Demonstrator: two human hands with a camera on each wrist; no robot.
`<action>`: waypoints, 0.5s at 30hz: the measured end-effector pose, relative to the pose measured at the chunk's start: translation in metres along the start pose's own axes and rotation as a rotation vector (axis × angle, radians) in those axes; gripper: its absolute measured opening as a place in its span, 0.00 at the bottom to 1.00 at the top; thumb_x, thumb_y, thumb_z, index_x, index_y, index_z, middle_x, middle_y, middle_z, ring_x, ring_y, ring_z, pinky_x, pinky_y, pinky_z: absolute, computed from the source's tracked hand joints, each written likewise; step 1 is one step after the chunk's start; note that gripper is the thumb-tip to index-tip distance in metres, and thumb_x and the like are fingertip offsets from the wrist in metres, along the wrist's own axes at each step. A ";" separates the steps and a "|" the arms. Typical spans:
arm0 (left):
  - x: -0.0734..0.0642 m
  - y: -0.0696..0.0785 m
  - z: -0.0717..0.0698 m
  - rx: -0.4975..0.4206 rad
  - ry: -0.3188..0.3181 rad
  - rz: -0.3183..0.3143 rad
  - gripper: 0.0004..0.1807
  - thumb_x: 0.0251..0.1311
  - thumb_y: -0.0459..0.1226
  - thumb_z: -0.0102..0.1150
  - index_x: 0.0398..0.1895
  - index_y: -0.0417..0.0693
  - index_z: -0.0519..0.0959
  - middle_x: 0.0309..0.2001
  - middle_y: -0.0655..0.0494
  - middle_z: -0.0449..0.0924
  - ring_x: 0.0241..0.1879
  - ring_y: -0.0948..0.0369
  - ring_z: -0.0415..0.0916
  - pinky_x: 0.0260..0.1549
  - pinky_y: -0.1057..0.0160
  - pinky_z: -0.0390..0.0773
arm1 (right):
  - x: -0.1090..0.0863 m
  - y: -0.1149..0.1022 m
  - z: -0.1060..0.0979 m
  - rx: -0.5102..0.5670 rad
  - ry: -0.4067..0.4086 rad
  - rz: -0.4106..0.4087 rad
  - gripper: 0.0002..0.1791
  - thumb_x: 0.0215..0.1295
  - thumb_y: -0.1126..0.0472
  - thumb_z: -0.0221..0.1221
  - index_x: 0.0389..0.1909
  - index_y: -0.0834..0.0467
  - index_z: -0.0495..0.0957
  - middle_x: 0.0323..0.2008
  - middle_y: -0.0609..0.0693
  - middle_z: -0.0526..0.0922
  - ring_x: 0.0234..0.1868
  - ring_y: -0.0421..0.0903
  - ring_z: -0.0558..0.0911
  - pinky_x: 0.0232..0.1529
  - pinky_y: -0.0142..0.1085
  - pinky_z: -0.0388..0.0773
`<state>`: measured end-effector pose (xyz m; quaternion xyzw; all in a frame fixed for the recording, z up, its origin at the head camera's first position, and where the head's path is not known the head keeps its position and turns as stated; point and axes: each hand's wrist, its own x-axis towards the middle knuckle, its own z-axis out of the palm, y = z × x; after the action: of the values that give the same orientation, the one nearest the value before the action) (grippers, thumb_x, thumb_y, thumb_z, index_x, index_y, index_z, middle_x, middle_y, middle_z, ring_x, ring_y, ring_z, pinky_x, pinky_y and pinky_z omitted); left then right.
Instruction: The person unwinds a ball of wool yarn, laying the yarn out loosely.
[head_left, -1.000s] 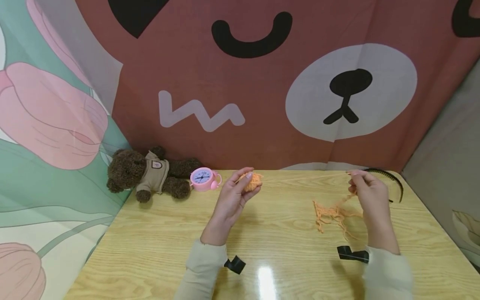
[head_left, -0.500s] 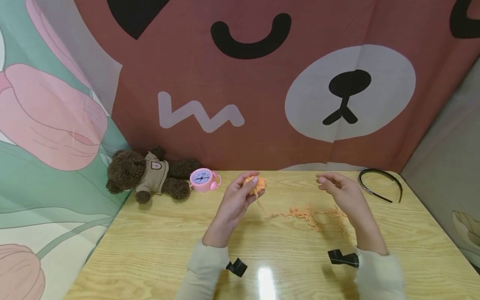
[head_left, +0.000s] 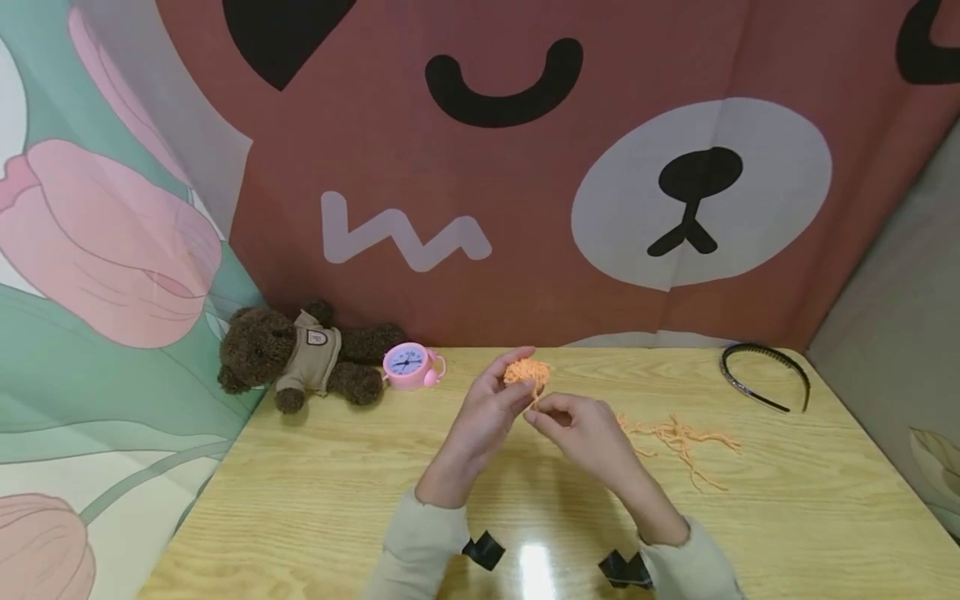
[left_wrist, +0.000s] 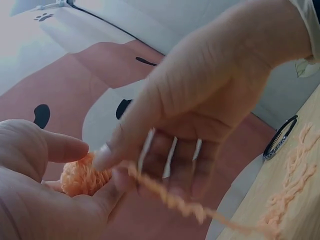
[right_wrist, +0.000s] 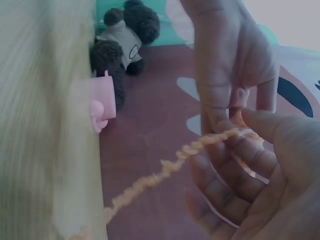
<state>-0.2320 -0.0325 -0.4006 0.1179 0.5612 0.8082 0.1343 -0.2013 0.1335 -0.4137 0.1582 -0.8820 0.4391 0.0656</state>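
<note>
My left hand [head_left: 483,417] grips a small ball of orange yarn [head_left: 528,375] between thumb and fingers, held up over the table. Close against it, my right hand [head_left: 588,437] pinches the yarn strand between thumb and forefinger just below the ball. In the left wrist view the ball [left_wrist: 85,176] shows fuzzy, wound strands, partly covered by fingers. From the pinch a crinkled strand [right_wrist: 150,181] runs down to the table in the right wrist view. A loose tangle of the same yarn [head_left: 678,437] lies on the tabletop, to the right of both hands.
A brown teddy bear [head_left: 311,362] lies on its back at the far left, with a pink alarm clock [head_left: 407,364] by its feet. A black headband [head_left: 761,379] rests at the back right of the wooden table [head_left: 300,517]. Behind hangs a bear-print cloth [head_left: 450,167].
My right hand let go of the strand stretched out at the right, came left to the ball and pinches the yarn there. The left hand moved slightly right, still holding the ball.
</note>
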 end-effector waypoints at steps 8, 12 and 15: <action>0.003 0.000 -0.001 0.044 0.009 -0.011 0.24 0.73 0.33 0.55 0.70 0.48 0.69 0.51 0.54 0.75 0.48 0.63 0.80 0.56 0.63 0.83 | -0.002 0.008 -0.036 0.183 0.217 0.035 0.15 0.76 0.46 0.55 0.39 0.50 0.86 0.33 0.49 0.87 0.31 0.43 0.82 0.33 0.32 0.80; 0.002 0.002 -0.005 0.072 -0.037 -0.035 0.23 0.74 0.36 0.55 0.71 0.48 0.69 0.47 0.55 0.76 0.42 0.62 0.79 0.42 0.68 0.84 | -0.001 0.018 -0.060 0.294 0.371 0.066 0.19 0.77 0.47 0.54 0.44 0.58 0.85 0.32 0.49 0.86 0.34 0.41 0.85 0.41 0.28 0.84; 0.001 0.003 -0.008 0.077 -0.058 -0.045 0.23 0.76 0.37 0.52 0.71 0.47 0.68 0.46 0.56 0.76 0.41 0.63 0.78 0.39 0.69 0.83 | -0.002 0.026 -0.077 0.425 0.473 0.099 0.20 0.76 0.49 0.55 0.46 0.63 0.84 0.30 0.46 0.84 0.32 0.41 0.84 0.40 0.27 0.84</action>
<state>-0.2359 -0.0400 -0.4008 0.1335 0.5901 0.7791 0.1641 -0.2104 0.2095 -0.3870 0.0187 -0.7374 0.6408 0.2126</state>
